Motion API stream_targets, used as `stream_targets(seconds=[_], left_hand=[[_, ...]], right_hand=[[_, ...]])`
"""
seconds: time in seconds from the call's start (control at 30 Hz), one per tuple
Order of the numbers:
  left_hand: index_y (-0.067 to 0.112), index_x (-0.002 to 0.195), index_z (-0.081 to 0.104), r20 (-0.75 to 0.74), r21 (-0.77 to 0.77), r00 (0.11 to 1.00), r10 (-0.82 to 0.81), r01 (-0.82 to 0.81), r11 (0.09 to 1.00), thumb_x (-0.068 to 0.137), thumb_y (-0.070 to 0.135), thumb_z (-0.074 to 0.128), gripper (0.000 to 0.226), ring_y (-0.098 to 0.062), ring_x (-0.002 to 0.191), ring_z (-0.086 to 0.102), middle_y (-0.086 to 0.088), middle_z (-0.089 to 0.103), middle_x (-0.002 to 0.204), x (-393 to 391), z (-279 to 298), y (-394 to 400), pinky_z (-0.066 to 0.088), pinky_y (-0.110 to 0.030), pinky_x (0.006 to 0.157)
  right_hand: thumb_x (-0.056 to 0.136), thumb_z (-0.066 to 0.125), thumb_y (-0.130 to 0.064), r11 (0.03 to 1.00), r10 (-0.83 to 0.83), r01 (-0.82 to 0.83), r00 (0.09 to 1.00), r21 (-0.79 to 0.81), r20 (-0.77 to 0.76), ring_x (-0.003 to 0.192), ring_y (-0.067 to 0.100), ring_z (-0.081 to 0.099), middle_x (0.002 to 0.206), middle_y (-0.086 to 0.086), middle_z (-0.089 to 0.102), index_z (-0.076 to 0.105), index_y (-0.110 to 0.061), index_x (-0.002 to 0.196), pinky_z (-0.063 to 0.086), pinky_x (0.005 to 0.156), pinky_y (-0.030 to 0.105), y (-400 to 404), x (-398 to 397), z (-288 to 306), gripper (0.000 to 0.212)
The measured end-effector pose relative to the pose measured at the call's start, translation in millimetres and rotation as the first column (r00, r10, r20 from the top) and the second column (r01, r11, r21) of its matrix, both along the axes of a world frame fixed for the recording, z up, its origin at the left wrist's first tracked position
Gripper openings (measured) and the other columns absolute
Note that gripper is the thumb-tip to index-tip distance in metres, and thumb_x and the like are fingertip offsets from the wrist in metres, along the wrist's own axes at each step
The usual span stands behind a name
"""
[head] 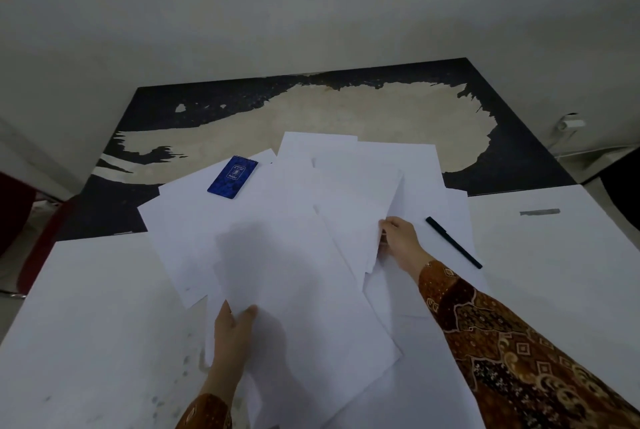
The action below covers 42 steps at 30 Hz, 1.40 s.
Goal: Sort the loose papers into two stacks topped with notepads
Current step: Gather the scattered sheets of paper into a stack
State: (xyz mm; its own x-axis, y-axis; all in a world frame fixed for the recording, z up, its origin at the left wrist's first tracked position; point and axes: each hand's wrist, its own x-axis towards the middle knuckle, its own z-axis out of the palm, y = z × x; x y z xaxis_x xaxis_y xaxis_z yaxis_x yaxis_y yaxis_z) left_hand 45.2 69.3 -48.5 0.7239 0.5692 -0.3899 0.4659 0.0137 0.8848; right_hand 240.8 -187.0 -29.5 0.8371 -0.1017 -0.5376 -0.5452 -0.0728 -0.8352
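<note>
We see loose white papers (277,221) spread overlapping across the white table (86,324). Our left hand (232,335) pinches the near-left edge of a large top sheet (298,290), thumb over it. Our right hand (398,241) grasps the right edge of a few sheets (353,207). A blue notepad (232,177) lies on the papers' far-left part, well apart from both hands. A black pen (453,242) rests just right of the right hand.

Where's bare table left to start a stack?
Near-left white table, left of the left hand, is bare. So is far right, beyond the pen, apart from a grey strip. The centre is crowded: loose papers overlap, carrying the blue notepad.
</note>
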Motion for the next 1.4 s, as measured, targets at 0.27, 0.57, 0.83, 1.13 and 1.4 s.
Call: stream_targets(seconds=[0.27, 0.57, 0.83, 1.13, 1.4], left_hand=[[0.004, 0.134, 0.048, -0.035, 0.033, 0.998, 0.045, -0.044, 0.998, 0.094, 0.009, 0.053, 0.040, -0.039, 0.105, 0.058, -0.017, 0.059, 0.121, -13.8, 4.8, 15.7, 0.049, -0.050, 0.092], [0.008, 0.132, 0.048, -0.092, -0.019, 0.996, -0.023, 0.021, 1.000, 0.090, 0.015, 0.060, 0.044, -0.038, 0.108, 0.057, -0.016, 0.059, 0.122, -23.4, 5.2, -4.5, 0.048, -0.051, 0.095], [0.004, 0.123, 0.053, -0.101, -0.114, 0.995, -0.027, 0.015, 0.993, 0.089, 0.004, 0.059, 0.035, -0.040, 0.099, 0.061, -0.022, 0.062, 0.115, -44.8, 6.1, -12.5, 0.051, -0.054, 0.089], [0.005, 0.144, 0.035, -0.233, -0.342, 0.959, 0.162, -0.237, 0.909, 0.096, 0.053, 0.038, 0.068, -0.040, 0.118, 0.051, -0.020, 0.049, 0.135, -41.1, 14.0, -10.5, 0.042, -0.051, 0.103], [0.004, 0.131, 0.050, -0.139, -0.199, 0.990, 0.009, -0.037, 0.979, 0.086, 0.024, 0.068, 0.052, -0.036, 0.109, 0.058, -0.017, 0.059, 0.126, -50.7, 9.0, -12.4, 0.048, -0.051, 0.097]], right_hand=[[0.088, 0.063, -0.006, 0.984, -0.088, 0.083, 0.996, 0.159, 0.021, 0.077, 0.024, 0.064, 0.092, 0.015, 0.065, 0.056, -0.008, 0.075, 0.055, 0.076, 0.037, -5.0, -8.0, 35.5, 0.015], [0.094, 0.054, -0.009, 0.938, 0.031, -0.150, 0.935, 0.314, 0.353, 0.083, 0.016, 0.064, 0.096, 0.002, 0.067, 0.058, -0.016, 0.098, 0.054, 0.066, 0.024, -14.8, -34.6, 157.5, 0.010], [0.094, 0.051, -0.009, 0.872, 0.273, -0.385, 0.894, 0.301, 0.355, 0.073, 0.010, 0.067, 0.088, -0.003, 0.072, 0.060, -0.015, 0.100, 0.054, 0.063, 0.023, -45.8, -81.7, 167.0, 0.012], [0.085, 0.069, -0.016, 0.849, 0.517, -0.513, 0.856, -0.129, 0.000, 0.056, 0.012, 0.051, 0.078, 0.009, 0.059, 0.060, -0.010, 0.090, 0.035, 0.043, 0.016, -47.3, -131.0, 32.9, 0.012], [0.072, 0.080, -0.014, 0.839, 0.492, -0.471, 0.870, -0.274, 0.012, 0.074, 0.021, 0.061, 0.078, 0.006, 0.065, 0.060, -0.014, 0.077, 0.050, 0.070, 0.031, -22.4, -138.3, 1.6, 0.021]])
